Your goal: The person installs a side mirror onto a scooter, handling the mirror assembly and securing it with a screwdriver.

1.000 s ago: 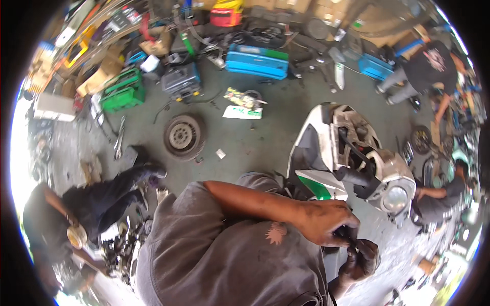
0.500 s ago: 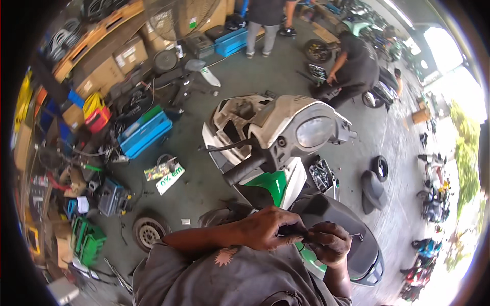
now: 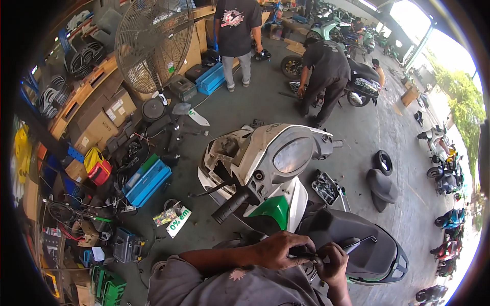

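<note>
My left hand (image 3: pixel 285 250) and my right hand (image 3: pixel 332 262) meet close in front of my body, fingers pinched round a small dark part (image 3: pixel 303 252). Its kind is mostly hidden by the fingers. Just beyond my right hand, a thin dark rod (image 3: pixel 366 239) with a pale oblong piece shows over the black scooter seat (image 3: pixel 347 237). Whether the rod is held or rests there, I cannot tell. Ahead of my hands stands a white and green scooter (image 3: pixel 273 211), its black handlebar grip (image 3: pixel 230 205) pointing toward me and its headlight (image 3: pixel 293 154) facing up.
Beyond the scooter's right side lie a tray of tools (image 3: pixel 326 187), a loose seat (image 3: pixel 382 186) and a tyre (image 3: pixel 383 162). Blue toolbox (image 3: pixel 147 182), cartons and a large fan (image 3: pixel 153 43) fill the left. One person (image 3: pixel 237 35) stands behind; another (image 3: pixel 326 71) bends over a motorbike.
The view has tilted up, showing more of the fan and the standing person. My hands sit lower in the picture, still together at the small dark part.
</note>
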A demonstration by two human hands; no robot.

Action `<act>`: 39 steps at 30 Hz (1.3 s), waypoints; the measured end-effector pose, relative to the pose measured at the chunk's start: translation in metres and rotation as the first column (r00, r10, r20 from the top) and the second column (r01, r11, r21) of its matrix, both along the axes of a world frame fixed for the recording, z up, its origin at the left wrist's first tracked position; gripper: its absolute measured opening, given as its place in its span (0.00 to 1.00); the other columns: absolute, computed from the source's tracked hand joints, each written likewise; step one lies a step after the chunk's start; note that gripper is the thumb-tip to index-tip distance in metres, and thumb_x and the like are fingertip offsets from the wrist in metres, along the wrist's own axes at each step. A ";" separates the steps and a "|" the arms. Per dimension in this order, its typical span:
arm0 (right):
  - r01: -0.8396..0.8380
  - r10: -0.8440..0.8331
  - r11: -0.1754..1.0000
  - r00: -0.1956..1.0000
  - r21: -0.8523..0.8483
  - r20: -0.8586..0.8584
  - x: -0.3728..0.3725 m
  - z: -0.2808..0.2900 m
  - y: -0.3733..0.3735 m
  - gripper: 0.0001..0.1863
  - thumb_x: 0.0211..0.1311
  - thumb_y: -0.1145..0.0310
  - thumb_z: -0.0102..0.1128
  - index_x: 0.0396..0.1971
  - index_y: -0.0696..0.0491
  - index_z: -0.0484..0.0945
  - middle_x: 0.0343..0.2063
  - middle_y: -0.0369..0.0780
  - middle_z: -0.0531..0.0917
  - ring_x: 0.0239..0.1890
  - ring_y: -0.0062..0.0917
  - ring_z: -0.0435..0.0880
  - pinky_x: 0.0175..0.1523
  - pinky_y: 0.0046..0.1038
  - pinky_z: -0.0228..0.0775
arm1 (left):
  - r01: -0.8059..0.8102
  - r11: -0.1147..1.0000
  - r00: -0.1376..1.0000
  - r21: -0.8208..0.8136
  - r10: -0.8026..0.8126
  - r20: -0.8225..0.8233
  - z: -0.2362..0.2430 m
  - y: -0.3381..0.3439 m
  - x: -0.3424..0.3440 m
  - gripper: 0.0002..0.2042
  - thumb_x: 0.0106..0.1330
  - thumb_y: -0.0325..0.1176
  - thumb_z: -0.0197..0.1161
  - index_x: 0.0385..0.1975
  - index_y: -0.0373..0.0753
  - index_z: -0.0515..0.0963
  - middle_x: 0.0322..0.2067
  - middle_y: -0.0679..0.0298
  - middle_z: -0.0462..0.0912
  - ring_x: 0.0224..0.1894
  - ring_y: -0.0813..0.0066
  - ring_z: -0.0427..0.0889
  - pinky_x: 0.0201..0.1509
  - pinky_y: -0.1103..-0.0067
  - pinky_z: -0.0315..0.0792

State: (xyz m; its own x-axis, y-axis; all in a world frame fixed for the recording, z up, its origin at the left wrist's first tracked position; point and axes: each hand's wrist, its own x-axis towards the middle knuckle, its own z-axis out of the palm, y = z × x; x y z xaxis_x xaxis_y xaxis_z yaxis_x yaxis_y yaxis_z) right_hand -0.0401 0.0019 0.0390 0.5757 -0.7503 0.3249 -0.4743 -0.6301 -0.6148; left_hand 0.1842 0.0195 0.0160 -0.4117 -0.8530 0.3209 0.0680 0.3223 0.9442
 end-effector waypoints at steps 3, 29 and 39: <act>-0.043 0.041 0.999 0.995 -0.028 -0.092 0.002 -0.001 -0.001 0.10 0.53 0.69 0.70 0.27 0.56 0.76 0.21 0.41 0.77 0.22 0.38 0.79 0.27 0.35 0.72 | -0.019 1.000 1.000 0.017 0.019 0.005 -0.002 0.000 -0.003 0.12 0.60 0.33 0.70 0.41 0.37 0.79 0.33 0.58 0.85 0.36 0.66 0.86 0.39 0.73 0.76; 0.089 -0.138 0.895 0.987 0.438 0.083 0.026 0.014 0.010 0.10 0.57 0.70 0.69 0.31 0.60 0.79 0.26 0.45 0.83 0.29 0.36 0.84 0.35 0.29 0.74 | -0.284 0.957 0.958 0.067 0.279 0.069 -0.011 0.026 -0.002 0.12 0.59 0.33 0.71 0.41 0.38 0.81 0.32 0.58 0.86 0.36 0.66 0.87 0.40 0.75 0.79; 0.070 -0.095 0.985 0.983 0.157 0.156 0.029 0.007 0.016 0.12 0.46 0.78 0.75 0.33 0.57 0.83 0.32 0.43 0.85 0.33 0.32 0.86 0.37 0.28 0.79 | -0.290 0.957 0.956 0.011 0.290 0.051 -0.010 0.026 0.006 0.10 0.60 0.31 0.69 0.38 0.35 0.81 0.33 0.57 0.86 0.36 0.64 0.87 0.41 0.73 0.78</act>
